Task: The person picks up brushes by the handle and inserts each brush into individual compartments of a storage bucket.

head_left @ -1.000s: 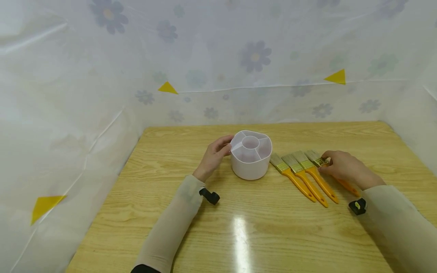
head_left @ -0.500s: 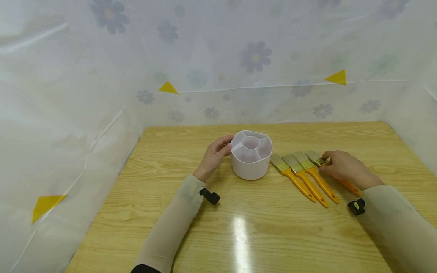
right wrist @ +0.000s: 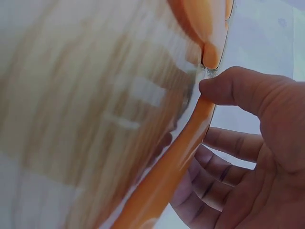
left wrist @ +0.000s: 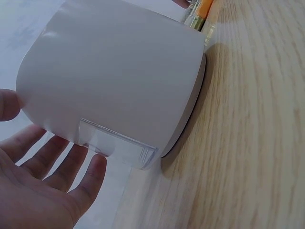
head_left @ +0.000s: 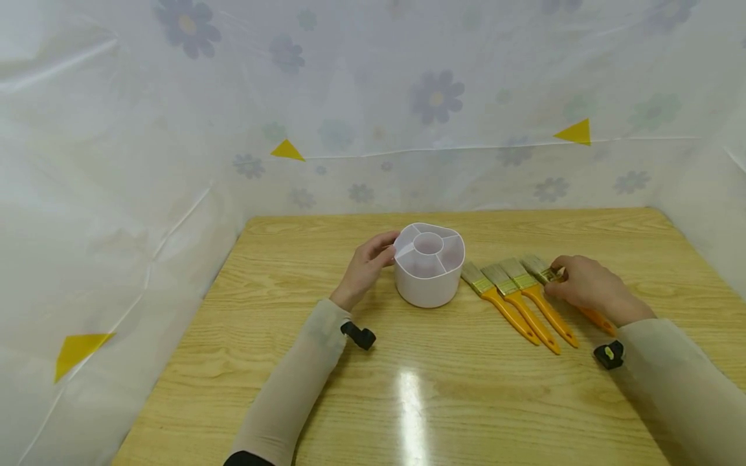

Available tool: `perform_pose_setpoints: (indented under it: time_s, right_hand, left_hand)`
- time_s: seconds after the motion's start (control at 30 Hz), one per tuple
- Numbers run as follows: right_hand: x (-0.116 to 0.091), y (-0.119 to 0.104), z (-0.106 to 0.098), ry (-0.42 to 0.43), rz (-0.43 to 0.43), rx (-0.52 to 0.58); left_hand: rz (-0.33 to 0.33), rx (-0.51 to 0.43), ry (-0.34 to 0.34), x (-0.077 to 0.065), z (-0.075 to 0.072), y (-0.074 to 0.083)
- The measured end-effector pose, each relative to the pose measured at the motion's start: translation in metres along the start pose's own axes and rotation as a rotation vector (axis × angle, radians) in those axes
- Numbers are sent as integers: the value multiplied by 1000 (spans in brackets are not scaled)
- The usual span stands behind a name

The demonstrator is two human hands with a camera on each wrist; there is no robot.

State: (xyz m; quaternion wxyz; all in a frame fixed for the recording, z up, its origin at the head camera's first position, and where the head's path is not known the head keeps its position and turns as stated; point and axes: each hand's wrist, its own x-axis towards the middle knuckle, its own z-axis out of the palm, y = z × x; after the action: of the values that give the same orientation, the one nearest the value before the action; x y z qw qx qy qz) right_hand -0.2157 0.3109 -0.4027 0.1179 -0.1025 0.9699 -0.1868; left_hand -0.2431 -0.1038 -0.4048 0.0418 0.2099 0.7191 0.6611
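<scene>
A round white desk organizer [head_left: 429, 290] with several compartments stands upright on the table. My left hand [head_left: 362, 270] holds its left side, with the thumb [left wrist: 8, 105] near the rim and the fingers curved along the wall. A clear label pocket [left wrist: 119, 145] shows on that wall. To the right, my right hand [head_left: 596, 288] pinches the rightmost paintbrush [head_left: 597, 320] near where its orange handle [right wrist: 167, 179] meets the bristle end. That brush lies on or just at the table; the hand hides part of it. Inside the organizer I see no brushes.
Three more flat paintbrushes, the left one [head_left: 509, 316], the middle one [head_left: 533, 322] and the right one [head_left: 550, 314], lie side by side between organizer and right hand. A wooden table [head_left: 326, 401] carries everything. Flower-patterned white sheeting [head_left: 361, 116] hangs behind it.
</scene>
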Motion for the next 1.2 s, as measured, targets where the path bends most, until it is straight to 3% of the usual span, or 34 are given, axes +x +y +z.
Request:
perform_pose_setpoints:
  time_s: [0.3, 1.2]
  right_hand:
    - [-4, -3, -3, 53, 15, 23]
    - [-11, -14, -13, 191, -30, 41]
  left_hand:
    - [-3, 10, -26, -8, 3, 27]
    - [-19, 11, -25, -10, 4, 30]
